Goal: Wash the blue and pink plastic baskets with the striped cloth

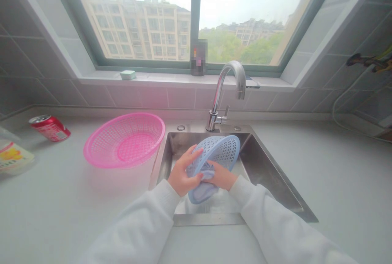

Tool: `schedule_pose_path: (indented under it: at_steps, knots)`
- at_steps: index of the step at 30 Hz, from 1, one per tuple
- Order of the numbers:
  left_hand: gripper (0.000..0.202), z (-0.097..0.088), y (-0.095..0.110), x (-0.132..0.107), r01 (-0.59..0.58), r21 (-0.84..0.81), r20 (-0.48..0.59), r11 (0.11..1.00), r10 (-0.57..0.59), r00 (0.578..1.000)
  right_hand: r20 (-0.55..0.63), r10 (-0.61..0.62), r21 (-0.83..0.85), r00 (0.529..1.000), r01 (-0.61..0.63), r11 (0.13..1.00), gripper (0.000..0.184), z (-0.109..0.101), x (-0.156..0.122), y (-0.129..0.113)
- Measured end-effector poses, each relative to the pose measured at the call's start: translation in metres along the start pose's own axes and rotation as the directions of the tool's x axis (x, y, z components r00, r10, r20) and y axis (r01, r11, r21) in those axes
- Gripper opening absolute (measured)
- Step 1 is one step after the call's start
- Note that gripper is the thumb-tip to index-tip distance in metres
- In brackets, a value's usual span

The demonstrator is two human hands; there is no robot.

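Over the steel sink (269, 174) my left hand (181, 174) grips the rim of a tilted blue perforated basket (222, 149), fingers curled round its edge. My right hand (223, 176) is closed on a light blue cloth (202, 190), pressed against the basket's inside. The cloth hangs down below both hands. The chrome faucet (226, 84) arches just above the basket; no running water shows.
A pink perforated basket (124, 139) stands on the white counter left of the sink. A red can (50, 127) lies on its side at far left, near a clear packet (14, 156). A green sponge (128, 74) rests on the window sill.
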State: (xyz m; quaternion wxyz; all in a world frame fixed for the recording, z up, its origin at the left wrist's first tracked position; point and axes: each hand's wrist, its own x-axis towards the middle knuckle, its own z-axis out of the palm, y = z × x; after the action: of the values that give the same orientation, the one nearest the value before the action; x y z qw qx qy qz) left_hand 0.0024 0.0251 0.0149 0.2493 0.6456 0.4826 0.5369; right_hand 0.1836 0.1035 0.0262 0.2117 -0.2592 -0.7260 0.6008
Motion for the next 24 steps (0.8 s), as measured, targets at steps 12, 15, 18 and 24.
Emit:
schedule_pose_path:
  at_steps: [12, 15, 18, 24]
  knots:
    - [0.075, -0.0005, -0.0003, 0.0011, 0.005, -0.013, -0.020, 1.000, -0.005, 1.000, -0.062, 0.010, 0.035, 0.998, -0.007, 0.999, 0.037, -0.0024, 0.0030, 0.0094]
    - [0.075, -0.0006, -0.0002, 0.0017, 0.013, -0.028, -0.023, 1.000, -0.014, 1.000, -0.103, -0.017, 0.105, 0.995, 0.028, 0.994, 0.035, -0.0033, 0.0030, 0.0108]
    - [0.073, -0.0011, -0.0008, 0.0021, 0.031, -0.031, -0.013, 0.999, -0.032, 0.999, -0.037, 0.006, -0.007, 0.999, -0.006, 1.000, 0.036, -0.0030, 0.0025, 0.0094]
    - [0.073, -0.0015, -0.0034, 0.0010, 0.059, -0.106, -0.024, 0.993, -0.062, 0.998, -0.080, -0.047, 0.024, 0.996, 0.049, 0.999, 0.035, -0.0016, 0.0004, 0.0028]
